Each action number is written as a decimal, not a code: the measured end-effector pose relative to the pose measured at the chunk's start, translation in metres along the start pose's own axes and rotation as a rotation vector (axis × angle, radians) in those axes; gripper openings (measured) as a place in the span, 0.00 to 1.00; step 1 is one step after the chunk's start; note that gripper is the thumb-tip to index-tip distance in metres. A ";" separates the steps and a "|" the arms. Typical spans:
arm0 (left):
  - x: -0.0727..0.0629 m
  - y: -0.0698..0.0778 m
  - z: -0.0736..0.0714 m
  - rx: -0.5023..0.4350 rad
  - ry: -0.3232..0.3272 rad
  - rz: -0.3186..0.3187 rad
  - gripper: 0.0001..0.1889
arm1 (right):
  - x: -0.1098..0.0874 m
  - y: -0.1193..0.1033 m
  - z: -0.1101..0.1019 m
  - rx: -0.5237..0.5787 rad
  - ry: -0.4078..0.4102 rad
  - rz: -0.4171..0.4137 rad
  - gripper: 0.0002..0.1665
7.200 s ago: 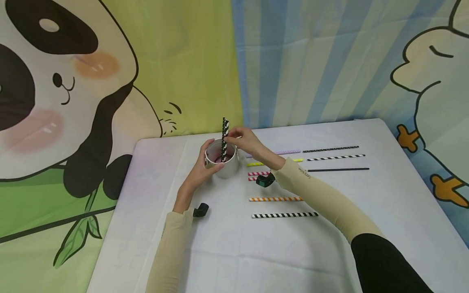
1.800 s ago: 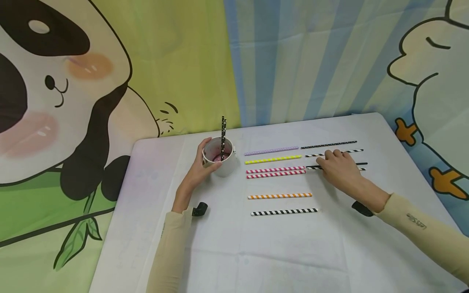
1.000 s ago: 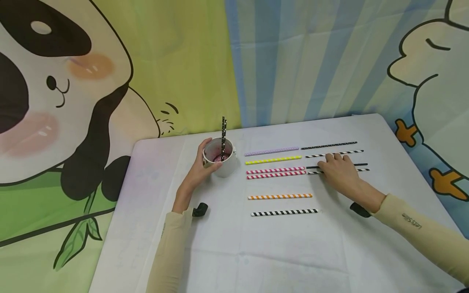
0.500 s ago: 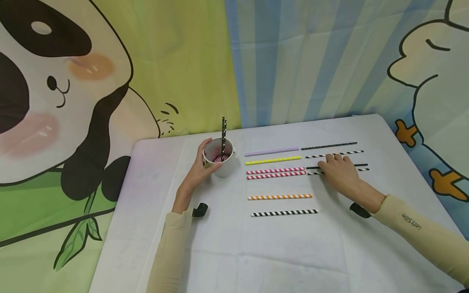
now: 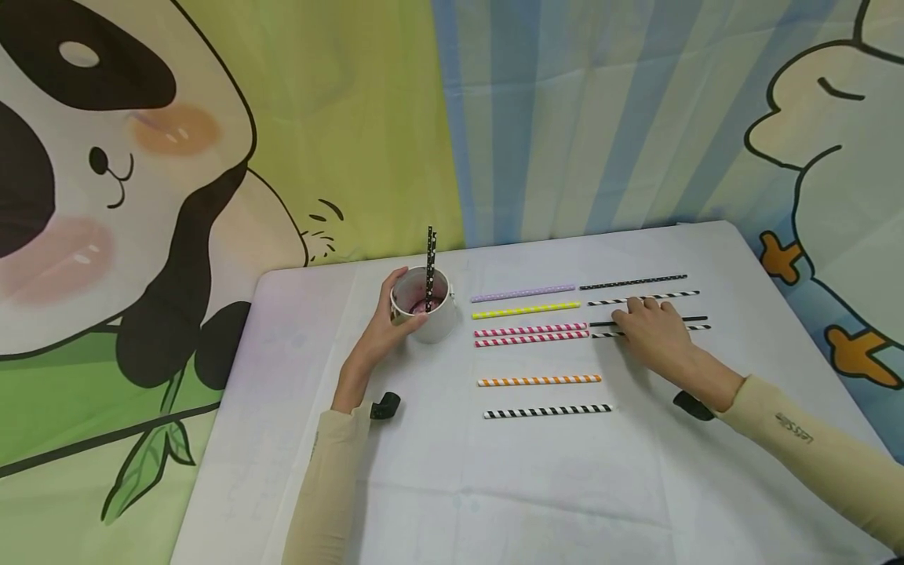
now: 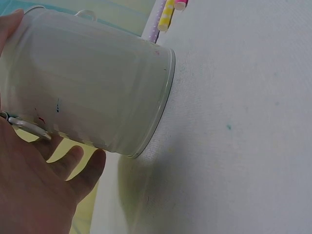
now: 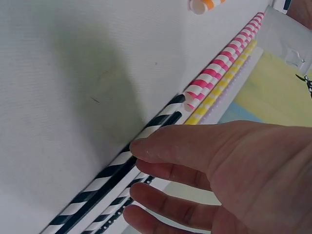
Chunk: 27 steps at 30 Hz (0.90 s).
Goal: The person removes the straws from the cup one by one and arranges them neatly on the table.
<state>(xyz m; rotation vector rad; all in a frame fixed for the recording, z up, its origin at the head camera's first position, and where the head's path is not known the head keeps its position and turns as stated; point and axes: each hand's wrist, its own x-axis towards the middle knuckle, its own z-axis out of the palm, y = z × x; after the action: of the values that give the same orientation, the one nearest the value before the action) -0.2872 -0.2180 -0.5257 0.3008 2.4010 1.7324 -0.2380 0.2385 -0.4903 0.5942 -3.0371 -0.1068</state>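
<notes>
My left hand grips a white metal pail near its rim, thumb on the near side and fingers round the far side. Black dotted paper straws stand upright in the pail. At the right, my right hand is low over the table, its thumb and index fingertips pinching a black-and-white striped straw that lies along a plain black straw. Its other fingers reach over a second striped straw. Beyond that lies a black dotted straw.
Left of the black straws lie a purple straw, a yellow one and two pink striped straws. Nearer me are an orange striped straw and another black striped straw. A cartoon-printed cloth backs the white table.
Earlier my right hand was at the pail with a striped straw. It moved right, and that straw now lies beside the black one, shifted slightly right. My left hand stays on the pail.
</notes>
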 end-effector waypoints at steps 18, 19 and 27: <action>0.000 0.003 -0.001 -0.005 -0.015 -0.002 0.48 | 0.012 -0.002 -0.025 0.080 0.020 -0.007 0.11; 0.000 0.002 -0.001 -0.003 -0.011 0.002 0.48 | 0.013 -0.002 -0.026 0.090 0.025 -0.005 0.11; 0.002 -0.003 0.001 -0.018 0.008 0.047 0.46 | 0.022 -0.005 -0.028 0.112 0.062 -0.015 0.14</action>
<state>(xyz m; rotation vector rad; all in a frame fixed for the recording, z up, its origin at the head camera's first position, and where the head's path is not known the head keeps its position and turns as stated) -0.2894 -0.2175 -0.5288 0.3517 2.4015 1.7772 -0.2547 0.2237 -0.4620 0.6156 -2.9942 0.0804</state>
